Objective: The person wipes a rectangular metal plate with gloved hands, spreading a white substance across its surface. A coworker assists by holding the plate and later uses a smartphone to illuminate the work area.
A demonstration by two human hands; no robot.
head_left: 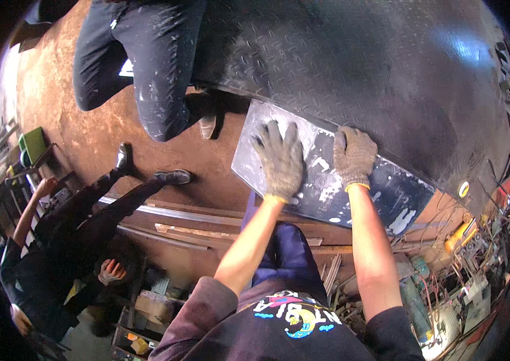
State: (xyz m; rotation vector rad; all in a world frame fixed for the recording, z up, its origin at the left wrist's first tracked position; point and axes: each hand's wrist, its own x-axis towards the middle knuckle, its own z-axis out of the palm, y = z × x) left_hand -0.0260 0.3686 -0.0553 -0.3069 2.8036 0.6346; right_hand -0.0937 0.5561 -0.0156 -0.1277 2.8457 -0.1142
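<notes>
A flat rectangular panel (381, 186), dark blue with worn white and grey patches, lies in front of me along the edge of a dark tread-plate sheet (327, 66). My left hand (280, 157), in a grey knit work glove, rests on the panel's pale left part with its fingers spread. Near the panel's far edge is my right hand (354, 155), gloved the same way. Its fingers are bent over that edge, gripping the panel where it meets the tread plate. The fingertips are partly hidden.
At the upper left, a person in dark trousers (147, 60) is close to the tread plate. Another person (44, 259) is at the lower left. Long metal strips (195, 218) lie on the brown floor (86, 126). Cables and tools (465, 240) crowd the right side; boxes (154, 307) stand lower left.
</notes>
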